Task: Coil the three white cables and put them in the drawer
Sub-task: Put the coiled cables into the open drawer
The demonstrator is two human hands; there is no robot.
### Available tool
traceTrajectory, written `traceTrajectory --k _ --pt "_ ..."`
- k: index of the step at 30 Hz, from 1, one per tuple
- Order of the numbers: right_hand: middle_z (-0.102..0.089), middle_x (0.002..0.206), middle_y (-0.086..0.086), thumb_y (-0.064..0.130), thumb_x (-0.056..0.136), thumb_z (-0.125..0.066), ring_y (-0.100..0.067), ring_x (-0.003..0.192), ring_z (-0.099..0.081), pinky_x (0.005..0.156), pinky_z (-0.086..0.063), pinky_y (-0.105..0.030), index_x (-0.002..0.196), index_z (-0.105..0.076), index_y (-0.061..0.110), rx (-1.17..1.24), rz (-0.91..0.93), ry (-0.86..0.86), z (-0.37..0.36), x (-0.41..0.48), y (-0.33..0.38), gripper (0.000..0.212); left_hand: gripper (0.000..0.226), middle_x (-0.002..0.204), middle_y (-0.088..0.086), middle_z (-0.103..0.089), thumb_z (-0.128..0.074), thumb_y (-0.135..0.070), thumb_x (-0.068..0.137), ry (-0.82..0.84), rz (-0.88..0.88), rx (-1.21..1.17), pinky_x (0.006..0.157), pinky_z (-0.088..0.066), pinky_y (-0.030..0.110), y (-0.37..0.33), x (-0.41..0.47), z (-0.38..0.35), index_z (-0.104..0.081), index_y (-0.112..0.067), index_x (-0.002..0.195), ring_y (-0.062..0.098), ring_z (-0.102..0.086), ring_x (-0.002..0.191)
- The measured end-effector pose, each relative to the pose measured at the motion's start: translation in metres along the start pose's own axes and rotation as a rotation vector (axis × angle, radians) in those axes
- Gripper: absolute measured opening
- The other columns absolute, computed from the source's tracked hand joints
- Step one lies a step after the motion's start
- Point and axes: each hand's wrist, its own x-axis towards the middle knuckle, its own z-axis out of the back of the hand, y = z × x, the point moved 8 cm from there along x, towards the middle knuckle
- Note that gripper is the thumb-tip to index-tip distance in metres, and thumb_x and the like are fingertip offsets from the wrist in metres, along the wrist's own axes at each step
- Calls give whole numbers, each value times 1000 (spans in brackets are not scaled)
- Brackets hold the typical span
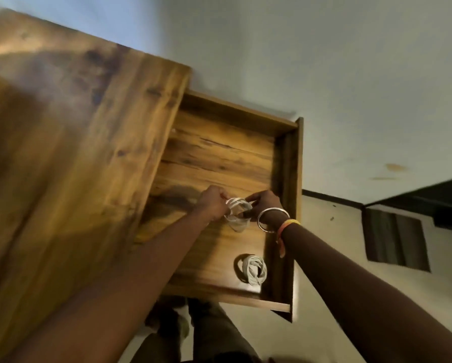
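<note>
A wooden drawer (219, 142) stands pulled out from under a wooden tabletop (70, 132). Both my hands reach into its middle and hold one coiled white cable (237, 205) between them. My left hand (211, 203) grips the coil's left side and my right hand (265, 203) pinches its right side. The coil hangs just above the drawer floor, its lower loops blurred. A second coiled white cable (253, 269) lies on the drawer floor near the front right corner. A third cable is not in view.
The drawer's right wall (290, 205) rises just beside my right wrist, which bears a silver bangle and an orange band. The tabletop overhangs the drawer's left side. My legs show below the drawer's front edge. A light floor and a dark panel lie to the right.
</note>
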Motion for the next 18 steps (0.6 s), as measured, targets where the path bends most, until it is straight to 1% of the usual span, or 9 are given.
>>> traceTrajectory --k 2,5,6,8,10,12,13,16,18 --pt "-75 90 -7 15 59 -94 -16 78 -68 76 -59 -30 102 -77 12 19 -71 -40 -1 -2 -36 47 36 98 6 -73 -80 -8 61 70 -28 -8 79 -59 39 5 8 -37 -68 -20 92 21 -67 89" --pt "-77 93 -9 12 63 -92 -14 76 -67 73 -57 -24 101 -77 11 55 -159 -63 -11 -2 -76 41 52 109 2 -69 -79 0 63 159 -19 -1 86 -56 35 19 22 -81 -66 -17 111 19 -64 98" --pt "-77 93 -9 12 63 -92 -14 78 -68 73 -56 -24 102 -77 12 65 -175 -68 -14 -2 -83 41 57 111 2 -68 -80 -2 61 176 -22 1 88 -56 36 24 26 -90 -65 -17 113 18 -64 100" --pt "-77 95 -10 12 64 -91 -18 85 -72 79 -58 -28 103 -77 12 81 -186 -89 -18 1 -91 41 62 114 4 -69 -80 -6 54 196 -35 4 92 -55 39 41 44 -107 -65 -17 114 19 -65 103" --pt "-77 98 -12 10 67 -89 -22 91 -72 83 -58 -31 105 -77 10 82 -192 -101 -18 3 -93 41 62 117 10 -68 -77 -1 58 222 -28 45 95 -54 42 54 58 -120 -64 -11 118 23 -64 107" --pt "-76 101 -12 9 68 -88 -22 95 -72 83 -56 -27 109 -76 9 78 -189 -78 -19 6 -96 42 56 121 16 -66 -71 11 69 259 -50 91 99 -52 43 59 63 -128 -62 -2 122 25 -63 111" --pt "-76 101 -12 10 68 -88 -22 96 -71 82 -54 -25 109 -75 9 71 -185 -66 -20 9 -97 43 54 123 17 -65 -68 15 72 271 -71 118 99 -51 42 57 63 -129 -61 -1 124 25 -63 112" --pt "-76 100 -14 15 71 -86 -25 98 -72 82 -55 -26 107 -76 9 14 -162 -68 -22 12 -95 37 57 128 10 -64 -66 10 76 262 -132 256 101 -50 36 34 41 -118 -61 -12 128 21 -61 115" --pt "-76 102 -16 12 75 -83 -28 100 -71 85 -57 -32 107 -75 7 -24 -143 -67 -24 15 -91 33 51 129 8 -63 -65 6 80 247 -169 332 101 -44 23 19 29 -110 -61 -10 129 21 -60 117"
